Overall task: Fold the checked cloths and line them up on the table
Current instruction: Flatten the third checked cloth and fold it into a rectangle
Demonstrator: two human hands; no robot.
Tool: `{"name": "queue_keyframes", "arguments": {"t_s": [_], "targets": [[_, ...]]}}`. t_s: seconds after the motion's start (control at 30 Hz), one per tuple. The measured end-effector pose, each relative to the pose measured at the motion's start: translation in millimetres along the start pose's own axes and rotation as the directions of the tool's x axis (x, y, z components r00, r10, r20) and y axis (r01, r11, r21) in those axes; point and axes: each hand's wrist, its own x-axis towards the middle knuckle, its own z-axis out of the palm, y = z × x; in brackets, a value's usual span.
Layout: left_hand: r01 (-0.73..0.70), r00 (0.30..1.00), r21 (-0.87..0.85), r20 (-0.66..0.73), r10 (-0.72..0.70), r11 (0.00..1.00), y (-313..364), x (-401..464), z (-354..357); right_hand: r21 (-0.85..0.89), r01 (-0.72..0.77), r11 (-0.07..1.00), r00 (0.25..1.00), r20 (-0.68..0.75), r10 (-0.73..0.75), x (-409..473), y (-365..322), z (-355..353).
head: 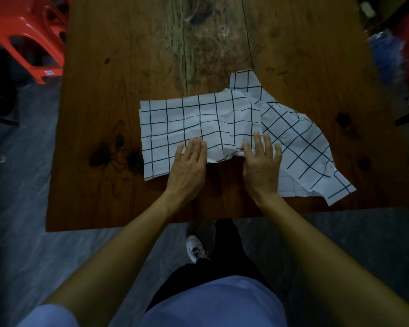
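Both grips spread flat: left hand (189, 162) and right hand (262, 162) press the checked cloth (198, 121) near the counter (118, 74) front edge

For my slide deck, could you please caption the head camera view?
Left hand and right hand press flat on a checked cloth overlapping a crumpled checked cloth on a wooden table.

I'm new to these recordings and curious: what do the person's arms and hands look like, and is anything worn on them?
Two bare forearms. The left hand and right hand wear no gloves, rings or watch that I can see. Short light-blue sleeves show near the shoulders.
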Motion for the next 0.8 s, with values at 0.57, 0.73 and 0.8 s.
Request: {"name": "queue_keyframes", "arguments": {"t_s": [0.57,0.73,0.8], "targets": [[0.018,0.999,0.098,0.048,-0.023,0.995,-3.5,-26.6,-1.0,0.081,0.073,0.994,0.996,0.047,-0.077,-20.0,6.2,-14.2],[0.038,0.997,0.075,0.061,-0.043,0.996,0.0,-32.0,-0.6,0.092,0.168,0.981,0.980,0.089,-0.176,-29.6,-19.1,-2.6],[0.016,0.997,0.078,0.070,-0.021,0.997,-1.4,-36.0,1.3,0.069,0.205,0.976,0.971,0.109,-0.211,-27.9,-21.4,0.0]]}}
